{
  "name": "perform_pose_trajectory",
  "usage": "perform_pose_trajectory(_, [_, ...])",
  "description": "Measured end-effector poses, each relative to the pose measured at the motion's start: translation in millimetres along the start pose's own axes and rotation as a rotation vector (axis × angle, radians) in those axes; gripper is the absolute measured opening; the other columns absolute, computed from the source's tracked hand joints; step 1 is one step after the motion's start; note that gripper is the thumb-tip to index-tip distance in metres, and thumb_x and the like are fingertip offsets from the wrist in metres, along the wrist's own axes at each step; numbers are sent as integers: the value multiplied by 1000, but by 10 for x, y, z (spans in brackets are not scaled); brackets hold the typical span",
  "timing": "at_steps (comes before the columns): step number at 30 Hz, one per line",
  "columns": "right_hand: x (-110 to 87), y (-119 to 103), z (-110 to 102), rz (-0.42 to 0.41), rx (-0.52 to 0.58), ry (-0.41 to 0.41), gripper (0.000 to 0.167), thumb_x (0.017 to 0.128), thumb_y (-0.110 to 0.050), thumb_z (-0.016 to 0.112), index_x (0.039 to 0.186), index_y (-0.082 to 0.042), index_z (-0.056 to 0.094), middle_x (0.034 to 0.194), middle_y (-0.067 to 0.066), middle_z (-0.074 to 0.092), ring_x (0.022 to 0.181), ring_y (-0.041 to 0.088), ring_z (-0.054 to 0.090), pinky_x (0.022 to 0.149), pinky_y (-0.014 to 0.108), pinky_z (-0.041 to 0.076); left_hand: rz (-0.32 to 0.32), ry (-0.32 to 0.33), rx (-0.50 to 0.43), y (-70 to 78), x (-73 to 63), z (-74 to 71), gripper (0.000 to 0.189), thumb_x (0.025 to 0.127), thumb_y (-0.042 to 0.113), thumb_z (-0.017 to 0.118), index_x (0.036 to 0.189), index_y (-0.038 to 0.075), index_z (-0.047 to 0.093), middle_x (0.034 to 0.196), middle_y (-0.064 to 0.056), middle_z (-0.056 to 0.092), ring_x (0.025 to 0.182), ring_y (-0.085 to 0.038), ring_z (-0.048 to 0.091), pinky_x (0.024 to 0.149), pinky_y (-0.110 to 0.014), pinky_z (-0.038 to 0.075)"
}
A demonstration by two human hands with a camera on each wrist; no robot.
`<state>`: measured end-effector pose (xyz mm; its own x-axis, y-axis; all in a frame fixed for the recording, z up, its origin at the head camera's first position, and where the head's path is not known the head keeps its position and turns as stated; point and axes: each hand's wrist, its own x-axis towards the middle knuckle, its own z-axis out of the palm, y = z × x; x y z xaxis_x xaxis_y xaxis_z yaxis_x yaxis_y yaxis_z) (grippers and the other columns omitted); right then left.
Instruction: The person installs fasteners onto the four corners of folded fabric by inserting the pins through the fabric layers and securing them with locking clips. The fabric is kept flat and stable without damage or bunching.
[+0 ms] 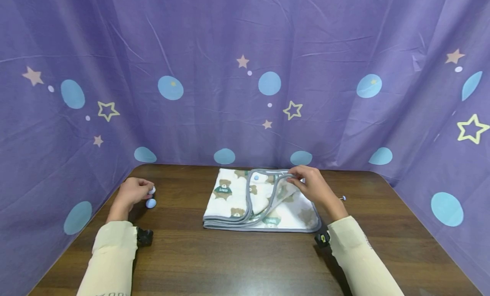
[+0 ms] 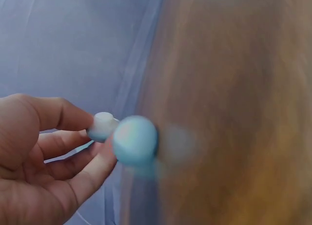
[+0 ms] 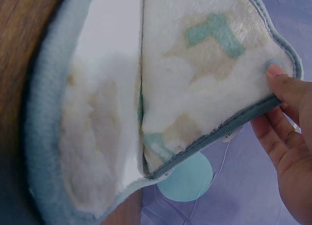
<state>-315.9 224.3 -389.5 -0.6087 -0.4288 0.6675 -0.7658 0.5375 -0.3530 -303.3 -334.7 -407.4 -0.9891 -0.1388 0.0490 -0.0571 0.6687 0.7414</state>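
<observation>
My left hand (image 1: pixel 132 192) pinches a small white-and-blue knob (image 2: pixel 101 126) between finger and thumb, over the table's left side. A round, smooth blue knob (image 2: pixel 135 140) overlaps the thumb tip in the left wrist view; from the head it shows just below the fingers. A folded white blanket (image 1: pixel 223 204) with bears in green tops and grey edging lies at the middle of the table. Thumb and fingers of my right hand (image 1: pixel 311 183) grip the bordered edge of its upper layer, lifting that flap. Another round blue piece (image 1: pixel 256 177) shows on the blanket's far part.
The brown wooden table (image 1: pixel 237 262) reaches back to a purple curtain (image 1: pixel 214 130) with stars and blue ovals. A small blue-headed pin-like piece (image 1: pixel 343 198) sits right of my right wrist. A cloth tag (image 3: pixel 230 136) sticks out from the blanket's border.
</observation>
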Motion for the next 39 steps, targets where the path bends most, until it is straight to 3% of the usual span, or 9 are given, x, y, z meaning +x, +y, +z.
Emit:
perform_pose_trajectory(8, [3, 18, 3, -17, 13, 13, 15, 83, 2, 82, 93, -6, 75, 86, 1, 72, 77, 15, 67, 72, 37, 59, 51, 23, -127, 461, 87, 304, 36, 104, 12, 51, 126, -14, 63, 128, -33, 62, 98, -28, 74, 85, -38, 60])
perform_pose_trajectory(17, [6, 32, -1, -15, 2, 0, 14, 85, -1, 81, 94, -7, 74, 87, 0, 72, 77, 13, 66, 73, 34, 58, 132, 13, -258, 1082, 210, 865, 30, 102, 11, 57, 121, -9, 69, 117, -25, 69, 92, -30, 74, 90, -46, 58])
perform_pose_trajectory(22, [14, 12, 1, -28, 16, 1, 13, 85, 0, 81, 95, -6, 74, 87, 1, 71, 77, 14, 66, 73, 36, 58, 110, -78, -439, 1453, 179, 1182, 29, 102, 6, 57, 125, -11, 66, 120, -25, 66, 97, -28, 71, 88, -36, 59])
perform_pose_trajectory(26, [25, 8, -3, -40, 3, 4, 13, 85, 0, 81, 94, -6, 74, 85, 0, 71, 76, 13, 65, 72, 34, 58, 76, -136, -567, 1707, 137, 1433, 28, 102, 5, 59, 126, -9, 66, 120, -23, 65, 103, -32, 70, 88, -33, 59])
perform_pose_trajectory(32, [34, 8, 10, -53, 2, -5, 14, 85, 0, 81, 94, -6, 74, 85, 0, 70, 75, 13, 65, 72, 34, 58, 86, -198, -614, 1993, 72, 1794, 24, 101, 8, 62, 121, -3, 71, 119, -19, 67, 108, -38, 69, 92, -38, 58])
perform_pose_trajectory(39, [29, 1, 15, -46, 0, -15, 14, 84, -1, 82, 94, -6, 74, 85, 0, 71, 75, 13, 66, 71, 34, 57, 149, -250, -706, 2294, -12, 2125, 21, 100, 2, 61, 117, -6, 71, 116, -19, 67, 107, -40, 68, 89, -37, 59])
